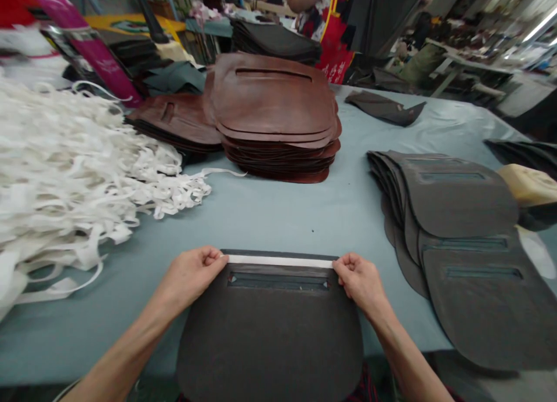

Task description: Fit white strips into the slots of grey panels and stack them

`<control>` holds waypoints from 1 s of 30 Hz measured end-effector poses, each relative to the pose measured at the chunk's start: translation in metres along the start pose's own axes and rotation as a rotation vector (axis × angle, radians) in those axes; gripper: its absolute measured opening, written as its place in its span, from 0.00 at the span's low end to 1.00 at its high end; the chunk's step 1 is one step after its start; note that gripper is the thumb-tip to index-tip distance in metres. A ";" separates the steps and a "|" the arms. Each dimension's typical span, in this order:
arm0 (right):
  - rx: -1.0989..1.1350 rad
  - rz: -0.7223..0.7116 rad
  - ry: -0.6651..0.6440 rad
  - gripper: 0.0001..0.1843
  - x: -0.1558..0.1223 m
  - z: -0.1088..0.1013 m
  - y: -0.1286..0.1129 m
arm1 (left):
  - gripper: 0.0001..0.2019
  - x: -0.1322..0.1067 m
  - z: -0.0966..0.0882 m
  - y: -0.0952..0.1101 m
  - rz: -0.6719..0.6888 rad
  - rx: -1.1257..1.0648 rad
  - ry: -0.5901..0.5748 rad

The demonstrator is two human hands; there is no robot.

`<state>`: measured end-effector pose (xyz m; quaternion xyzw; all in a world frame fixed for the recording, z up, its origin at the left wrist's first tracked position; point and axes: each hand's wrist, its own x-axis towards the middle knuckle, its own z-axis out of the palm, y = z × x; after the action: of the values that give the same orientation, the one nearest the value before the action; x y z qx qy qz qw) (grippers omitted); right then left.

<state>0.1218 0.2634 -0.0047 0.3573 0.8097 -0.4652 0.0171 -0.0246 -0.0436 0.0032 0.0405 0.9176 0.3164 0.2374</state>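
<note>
A dark grey leather panel with rounded lower corners lies in front of me, overhanging the table's near edge. Near its top is a long slot with teal material showing in it. Above the slot, a narrow white strip of tape runs straight along the panel's upper edge. My left hand pinches the strip's left end at the panel's corner. At the opposite corner my right hand is closed on the strip's right end, thumb and fingers together.
Tangled white strips are heaped at the left. Brown leather panels are stacked at the back. Several grey slotted panels overlap at the right beside a yellowish block. Across the table stands another person.
</note>
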 end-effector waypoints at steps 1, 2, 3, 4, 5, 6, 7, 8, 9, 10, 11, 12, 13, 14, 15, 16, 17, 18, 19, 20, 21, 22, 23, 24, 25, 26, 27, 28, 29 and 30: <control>0.001 0.000 -0.003 0.13 0.000 0.000 0.001 | 0.21 -0.001 0.000 0.002 0.008 -0.019 0.008; 0.005 0.000 -0.007 0.13 0.000 0.000 0.002 | 0.20 -0.002 0.000 0.003 0.011 -0.038 0.014; 0.013 0.001 -0.012 0.13 0.001 -0.001 0.003 | 0.19 -0.003 0.000 0.004 0.013 -0.059 0.020; 0.024 0.002 -0.017 0.14 0.002 -0.001 0.004 | 0.18 -0.003 0.000 0.004 0.014 -0.084 0.026; 0.037 0.003 -0.021 0.14 0.003 -0.001 0.005 | 0.18 -0.002 0.000 0.004 0.014 -0.109 0.033; 0.050 0.003 -0.028 0.14 0.004 0.000 0.006 | 0.17 -0.001 0.001 0.003 0.012 -0.131 0.040; 0.059 0.002 -0.036 0.14 0.005 0.000 0.006 | 0.17 0.000 0.001 0.002 0.010 -0.150 0.044; 0.062 0.001 -0.040 0.14 0.006 0.000 0.007 | 0.16 0.001 0.001 0.002 0.007 -0.163 0.040; 0.056 -0.003 -0.041 0.14 0.006 0.001 0.007 | 0.16 0.001 0.001 0.001 0.003 -0.170 0.031; 0.038 -0.010 -0.038 0.14 0.006 0.001 0.007 | 0.16 0.001 0.002 0.002 -0.003 -0.167 0.019; 0.006 -0.021 -0.028 0.14 0.005 0.001 0.006 | 0.16 0.000 0.002 0.002 -0.007 -0.153 0.010; -0.043 -0.037 -0.013 0.14 0.004 0.002 0.006 | 0.16 0.000 0.002 0.003 -0.006 -0.121 0.007; -0.108 -0.057 0.012 0.14 0.003 0.002 0.004 | 0.15 -0.001 0.003 0.004 -0.001 -0.071 0.022; -0.185 -0.076 0.043 0.13 0.002 0.001 0.003 | 0.15 -0.003 0.003 0.005 0.004 -0.008 0.055; -0.267 -0.093 0.075 0.12 0.001 0.001 0.001 | 0.14 -0.005 0.003 0.006 0.009 0.059 0.100; -0.344 -0.105 0.101 0.10 -0.001 0.000 0.000 | 0.13 -0.007 0.004 0.006 0.017 0.118 0.145; -0.413 -0.115 0.115 0.08 -0.002 0.000 -0.002 | 0.12 -0.009 0.005 0.007 0.030 0.166 0.186; -0.479 -0.123 0.128 0.05 -0.005 0.000 -0.005 | 0.11 -0.012 0.007 0.008 0.052 0.200 0.229; -0.539 -0.143 0.149 0.03 -0.007 0.001 -0.008 | 0.10 -0.015 0.010 0.010 0.085 0.227 0.278; -0.593 -0.189 0.179 0.03 -0.010 0.005 -0.011 | 0.10 -0.019 0.015 0.013 0.137 0.252 0.338; -0.633 -0.273 0.215 0.06 -0.014 0.010 -0.015 | 0.11 -0.024 0.022 0.016 0.212 0.279 0.399; -0.662 -0.399 0.241 0.10 -0.018 0.017 -0.020 | 0.12 -0.030 0.030 0.019 0.313 0.314 0.445; -0.683 -0.556 0.241 0.13 -0.022 0.026 -0.024 | 0.14 -0.036 0.039 0.022 0.432 0.358 0.460; -0.698 -0.717 0.214 0.16 -0.027 0.035 -0.028 | 0.16 -0.041 0.048 0.024 0.558 0.409 0.439; -0.713 -0.856 0.164 0.19 -0.030 0.044 -0.032 | 0.18 -0.047 0.057 0.025 0.680 0.463 0.391; -0.734 -0.949 0.114 0.21 -0.033 0.051 -0.033 | 0.21 -0.051 0.064 0.023 0.782 0.518 0.334; -0.760 -0.991 0.078 0.23 -0.035 0.056 -0.033 | 0.24 -0.055 0.069 0.020 0.845 0.568 0.295; -0.784 -0.993 0.063 0.24 -0.037 0.057 -0.031 | 0.26 -0.056 0.071 0.014 0.874 0.611 0.274; -0.795 -0.977 0.064 0.24 -0.037 0.055 -0.027 | 0.27 -0.056 0.071 0.008 0.877 0.643 0.269; -0.799 -0.959 0.074 0.24 -0.038 0.050 -0.022 | 0.28 -0.054 0.069 0.002 0.867 0.664 0.271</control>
<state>0.1215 0.1971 -0.0032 -0.0639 0.9915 -0.0697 -0.0891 0.0550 -0.0157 -0.0204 0.4455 0.8896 0.0816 -0.0597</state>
